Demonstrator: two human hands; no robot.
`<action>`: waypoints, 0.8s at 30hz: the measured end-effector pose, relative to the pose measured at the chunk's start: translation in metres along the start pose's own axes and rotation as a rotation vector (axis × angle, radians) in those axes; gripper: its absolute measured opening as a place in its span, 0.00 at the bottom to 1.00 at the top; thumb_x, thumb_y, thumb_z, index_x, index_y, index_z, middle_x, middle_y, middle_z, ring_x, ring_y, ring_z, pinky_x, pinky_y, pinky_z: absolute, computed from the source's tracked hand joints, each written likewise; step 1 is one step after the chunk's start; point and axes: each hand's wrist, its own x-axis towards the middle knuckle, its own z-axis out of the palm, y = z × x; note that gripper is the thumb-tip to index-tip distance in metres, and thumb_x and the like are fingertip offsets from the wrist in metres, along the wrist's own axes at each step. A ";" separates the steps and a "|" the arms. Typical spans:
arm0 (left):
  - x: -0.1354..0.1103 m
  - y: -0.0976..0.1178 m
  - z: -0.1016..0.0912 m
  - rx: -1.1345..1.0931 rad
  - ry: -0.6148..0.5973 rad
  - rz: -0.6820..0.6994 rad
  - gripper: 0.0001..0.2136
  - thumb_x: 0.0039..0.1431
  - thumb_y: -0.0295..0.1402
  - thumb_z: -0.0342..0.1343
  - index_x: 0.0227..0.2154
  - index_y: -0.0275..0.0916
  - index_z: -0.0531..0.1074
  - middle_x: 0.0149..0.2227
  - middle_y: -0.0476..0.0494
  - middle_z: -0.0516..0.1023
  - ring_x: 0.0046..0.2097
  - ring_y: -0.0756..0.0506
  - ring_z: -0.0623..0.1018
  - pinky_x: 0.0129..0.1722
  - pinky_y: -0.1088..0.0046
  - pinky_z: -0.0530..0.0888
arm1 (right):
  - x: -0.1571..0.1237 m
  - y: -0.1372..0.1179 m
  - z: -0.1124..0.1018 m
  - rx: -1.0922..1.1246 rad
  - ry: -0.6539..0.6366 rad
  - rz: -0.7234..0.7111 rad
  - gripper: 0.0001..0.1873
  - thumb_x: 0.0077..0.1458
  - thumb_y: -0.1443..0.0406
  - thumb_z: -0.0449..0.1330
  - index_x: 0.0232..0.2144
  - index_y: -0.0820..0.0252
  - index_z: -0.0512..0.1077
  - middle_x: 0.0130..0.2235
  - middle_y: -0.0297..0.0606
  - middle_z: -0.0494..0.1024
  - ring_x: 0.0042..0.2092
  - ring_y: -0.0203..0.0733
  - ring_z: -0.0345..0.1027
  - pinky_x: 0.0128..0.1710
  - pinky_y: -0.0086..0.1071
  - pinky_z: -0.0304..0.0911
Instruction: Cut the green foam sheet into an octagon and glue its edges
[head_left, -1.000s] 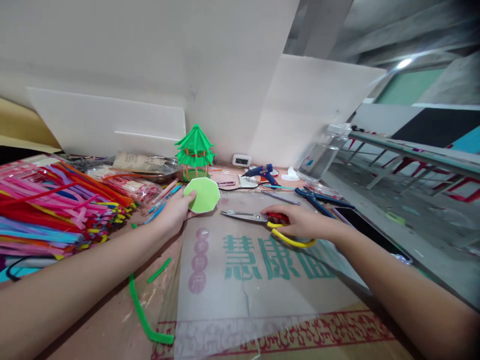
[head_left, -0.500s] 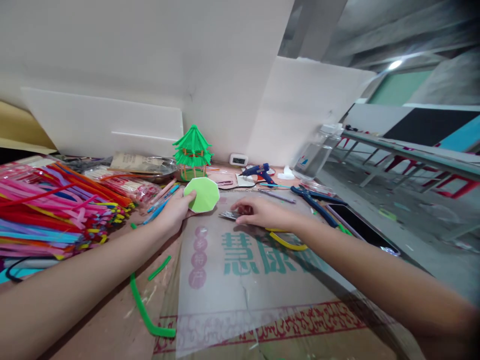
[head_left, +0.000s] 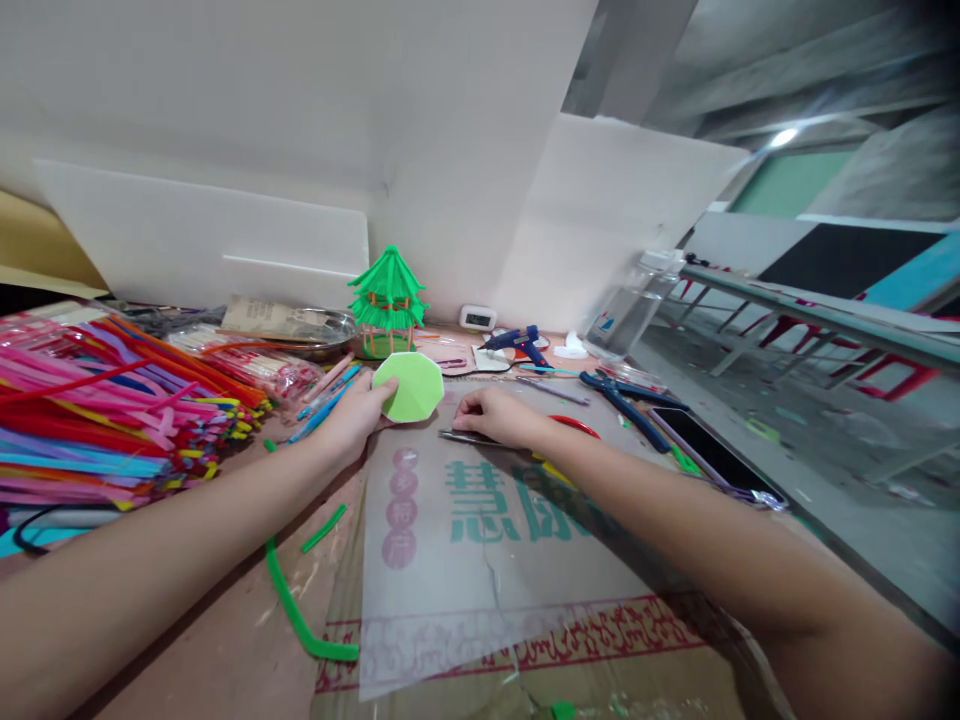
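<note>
A light green octagonal piece, flat like card or paper, is gripped in my left hand, thumb across its face. My right hand is closed, thumb and fingertips pinched together to the right of the octagon; anything between them is too small or hidden to name. Under that hand lies a pair of scissors with a grey blade, a red handle and a yellow handle, partly covered by my wrist. Behind the octagon stands a green tiered pagoda model.
Colourful pipe cleaners are heaped at left. Green strips lie near the front. A blue glue gun, pliers, a phone and a clear water jug stand or lie to the right. A printed sheet covers the middle.
My right hand's fingers have drawn into a tighter pinch, just above the scissors, whose red handle now shows. The left hand still holds the octagon, shifted slightly right in view.
</note>
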 end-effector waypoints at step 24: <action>-0.010 0.002 0.000 0.219 -0.230 0.139 0.21 0.51 0.39 0.66 0.44 0.35 0.69 0.39 0.41 0.81 0.37 0.44 0.82 0.34 0.70 0.79 | -0.065 0.003 -0.024 0.045 0.271 -0.229 0.18 0.61 0.58 0.57 0.53 0.55 0.69 0.46 0.41 0.79 0.46 0.42 0.73 0.47 0.40 0.68</action>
